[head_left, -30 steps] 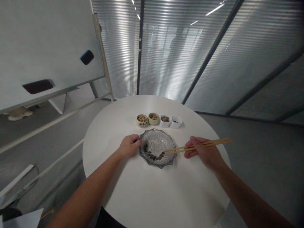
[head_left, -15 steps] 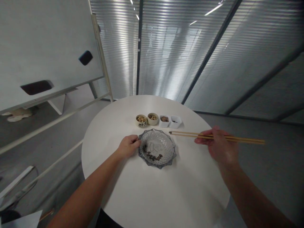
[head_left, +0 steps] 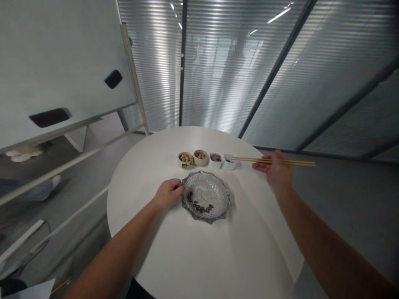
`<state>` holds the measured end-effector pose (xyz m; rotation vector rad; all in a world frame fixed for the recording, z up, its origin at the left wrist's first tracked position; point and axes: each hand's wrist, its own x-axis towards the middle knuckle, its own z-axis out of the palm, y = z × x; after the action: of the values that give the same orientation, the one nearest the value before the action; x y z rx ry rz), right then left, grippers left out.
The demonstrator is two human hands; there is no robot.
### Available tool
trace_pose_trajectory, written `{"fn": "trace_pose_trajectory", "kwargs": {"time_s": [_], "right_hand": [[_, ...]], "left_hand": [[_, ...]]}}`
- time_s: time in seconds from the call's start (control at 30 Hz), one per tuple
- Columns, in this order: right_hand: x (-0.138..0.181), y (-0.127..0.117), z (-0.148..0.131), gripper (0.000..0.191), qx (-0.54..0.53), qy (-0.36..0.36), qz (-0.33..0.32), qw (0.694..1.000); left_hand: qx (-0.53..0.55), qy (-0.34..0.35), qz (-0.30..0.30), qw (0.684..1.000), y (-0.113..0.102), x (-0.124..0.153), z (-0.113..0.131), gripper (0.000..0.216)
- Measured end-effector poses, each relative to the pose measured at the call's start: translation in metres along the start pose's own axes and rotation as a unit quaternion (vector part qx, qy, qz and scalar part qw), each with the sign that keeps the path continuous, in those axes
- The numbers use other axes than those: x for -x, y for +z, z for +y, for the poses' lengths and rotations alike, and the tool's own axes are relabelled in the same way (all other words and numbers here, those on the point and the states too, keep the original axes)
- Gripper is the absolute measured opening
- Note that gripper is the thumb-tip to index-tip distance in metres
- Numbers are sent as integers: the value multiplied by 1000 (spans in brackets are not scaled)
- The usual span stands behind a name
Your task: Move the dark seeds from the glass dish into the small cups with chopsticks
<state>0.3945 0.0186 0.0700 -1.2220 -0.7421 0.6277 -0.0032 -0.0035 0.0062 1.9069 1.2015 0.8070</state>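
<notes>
your right hand (head_left: 277,168), closed on the chopsticks (head_left: 299,162), shifts from beside the glass bowl (head_left: 215,187) to the rightmost cup (head_left: 230,167), taking work there; your left hand (head_left: 170,193) clasps the bowl.

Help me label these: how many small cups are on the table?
4, left to right: lettered beige cup, second beige cup, first white cup, second white cup by the chopsticks.

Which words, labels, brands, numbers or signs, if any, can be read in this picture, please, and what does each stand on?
Leftmost round cup: large dark characters on its side; the first looks like "卧", though I cannot be certain, and the next is too blurred to read.
No other text is legible, including on the glass bowl, the chopsticks and the whiteboard.
</notes>
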Motion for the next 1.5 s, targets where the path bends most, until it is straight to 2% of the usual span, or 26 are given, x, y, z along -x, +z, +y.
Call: {"fn": "trace_pose_trajectory", "kwargs": {"time_s": [0.13,0.27,0.37,0.43,0.53,0.9,1.23,1.5], "right_hand": [[17,-6,-14,46,-28,12,-13,999],[66,-11,-37,49,-20,38,-115,992],[107,-10,-49,47,21,69,-206,976],[127,-7,-52,48,45,87,-238,966],[139,-2,-51,49,75,104,-259,957],[139,0,-34,51,141,127,-279,941],[153,5,-35,55,197,91,-231,949],[153,3,-32,53,146,57,-214,964]], "left_hand": [[2,1,2,1000,1,-1,-2,29],[4,-4,1,1000,1,-1,-2,29],[1,-7,-3,1000,2,0,-2,29],[1,-8,-2,1000,2,0,-2,29],[0,-7,-2,1000,1,0,-2,29],[-14,-15,-2,1000,-1,0,5,28],[-10,-17,-2,1000,-1,0,5,28],[-14,-14,0,1000,0,0,4,28]]}}
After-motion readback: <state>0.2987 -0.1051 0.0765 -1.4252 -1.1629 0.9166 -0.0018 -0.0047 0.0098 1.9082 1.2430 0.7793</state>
